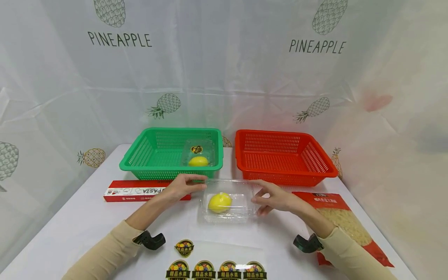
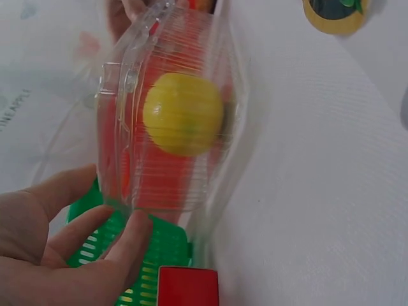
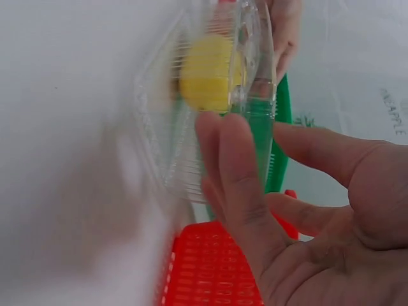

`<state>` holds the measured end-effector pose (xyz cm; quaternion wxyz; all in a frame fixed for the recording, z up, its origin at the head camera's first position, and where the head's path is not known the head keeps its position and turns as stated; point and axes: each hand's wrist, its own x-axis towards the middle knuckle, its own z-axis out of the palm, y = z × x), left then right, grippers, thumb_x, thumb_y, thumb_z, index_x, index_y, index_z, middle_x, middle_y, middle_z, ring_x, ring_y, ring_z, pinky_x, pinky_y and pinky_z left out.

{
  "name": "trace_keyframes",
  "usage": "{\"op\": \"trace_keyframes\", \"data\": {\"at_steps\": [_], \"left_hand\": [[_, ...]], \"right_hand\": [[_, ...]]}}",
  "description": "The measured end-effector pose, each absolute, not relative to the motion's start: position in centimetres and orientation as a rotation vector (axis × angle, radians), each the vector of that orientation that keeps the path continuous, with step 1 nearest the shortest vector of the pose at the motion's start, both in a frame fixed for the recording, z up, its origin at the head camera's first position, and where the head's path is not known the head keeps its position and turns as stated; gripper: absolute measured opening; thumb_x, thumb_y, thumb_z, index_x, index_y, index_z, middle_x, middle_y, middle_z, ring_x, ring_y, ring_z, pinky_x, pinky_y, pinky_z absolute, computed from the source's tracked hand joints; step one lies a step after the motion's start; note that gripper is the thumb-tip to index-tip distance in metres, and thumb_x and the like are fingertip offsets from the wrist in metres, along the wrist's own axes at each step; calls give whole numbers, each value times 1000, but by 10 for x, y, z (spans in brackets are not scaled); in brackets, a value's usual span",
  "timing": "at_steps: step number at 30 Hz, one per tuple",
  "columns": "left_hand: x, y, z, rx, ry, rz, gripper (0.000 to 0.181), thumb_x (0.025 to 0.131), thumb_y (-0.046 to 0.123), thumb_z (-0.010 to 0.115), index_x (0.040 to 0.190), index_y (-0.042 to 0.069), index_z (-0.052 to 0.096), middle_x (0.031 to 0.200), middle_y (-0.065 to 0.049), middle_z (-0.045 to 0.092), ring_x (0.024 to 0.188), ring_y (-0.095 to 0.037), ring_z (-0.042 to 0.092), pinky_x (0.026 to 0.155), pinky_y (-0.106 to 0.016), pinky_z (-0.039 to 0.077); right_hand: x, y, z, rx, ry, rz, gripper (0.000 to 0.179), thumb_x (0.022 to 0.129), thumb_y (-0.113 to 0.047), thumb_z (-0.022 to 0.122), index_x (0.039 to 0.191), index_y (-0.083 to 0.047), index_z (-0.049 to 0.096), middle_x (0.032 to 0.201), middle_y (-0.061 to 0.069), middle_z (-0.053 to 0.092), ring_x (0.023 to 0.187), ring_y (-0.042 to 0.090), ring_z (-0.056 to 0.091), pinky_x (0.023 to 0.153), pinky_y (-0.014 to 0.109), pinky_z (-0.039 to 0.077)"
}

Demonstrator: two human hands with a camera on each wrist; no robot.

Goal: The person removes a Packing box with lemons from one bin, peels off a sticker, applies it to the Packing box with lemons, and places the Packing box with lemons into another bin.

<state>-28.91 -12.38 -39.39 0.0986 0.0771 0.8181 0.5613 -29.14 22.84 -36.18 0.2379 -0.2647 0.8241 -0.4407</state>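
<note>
A clear plastic clamshell box (image 1: 241, 202) is between my two hands at the middle of the table, with a single lemon (image 1: 220, 202) inside towards its left end. Its lid lies over the base. My left hand (image 1: 184, 186) holds the box's left end, thumb at the lid edge (image 2: 109, 137) and fingers lower on the side. At the other end my right hand (image 1: 274, 197) grips the box with its thumb near the lid rim and its fingertips (image 3: 237, 131) against the side wall. Whether the lid is fully fastened cannot be told.
Behind stand a green basket (image 1: 171, 168), holding another boxed lemon (image 1: 198, 161) with a label, and a red basket (image 1: 287, 173). A pasta box (image 1: 140, 191) lies left, a red pasta bag (image 1: 341, 217) right. A sheet of fruit stickers (image 1: 224, 251) lies in front.
</note>
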Motion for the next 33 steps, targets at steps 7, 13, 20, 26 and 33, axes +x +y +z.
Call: {"op": "trace_keyframes", "data": {"at_steps": [7,13,20,26,33], "left_hand": [[-281,-134,-393,285,2418,1634,56,86,38,75,134,14,61,138,-8,60,124,-20,59,106,-40,47],[-267,-149,-391,362,2438,1574,55,88,34,74,134,9,59,136,-14,60,119,-24,62,97,-37,54],[-242,-166,-389,434,2472,1443,50,88,35,72,130,9,62,125,-13,66,105,-17,66,87,-24,55],[-218,-181,-392,569,2345,1394,45,91,23,71,127,-1,60,108,-17,69,88,-23,72,77,-28,59],[-193,-194,-393,571,2270,1326,39,91,21,71,123,0,63,91,-10,71,70,-19,69,67,-34,60]], "right_hand": [[-286,230,-349,-799,2426,-1060,65,91,-26,70,146,-7,42,93,16,61,62,24,69,61,31,60],[-278,229,-335,-870,2463,-1003,50,92,-27,69,134,-5,54,87,12,65,62,24,67,60,29,59],[-261,211,-323,-930,2447,-971,34,91,-27,70,120,-11,65,85,3,67,62,19,66,60,28,58],[-248,189,-322,-969,2386,-956,32,89,-31,72,115,-12,68,79,2,67,61,22,67,59,30,58],[-236,162,-323,-997,2324,-873,28,89,-31,73,110,-12,70,73,-2,67,57,16,66,58,27,56]]}}
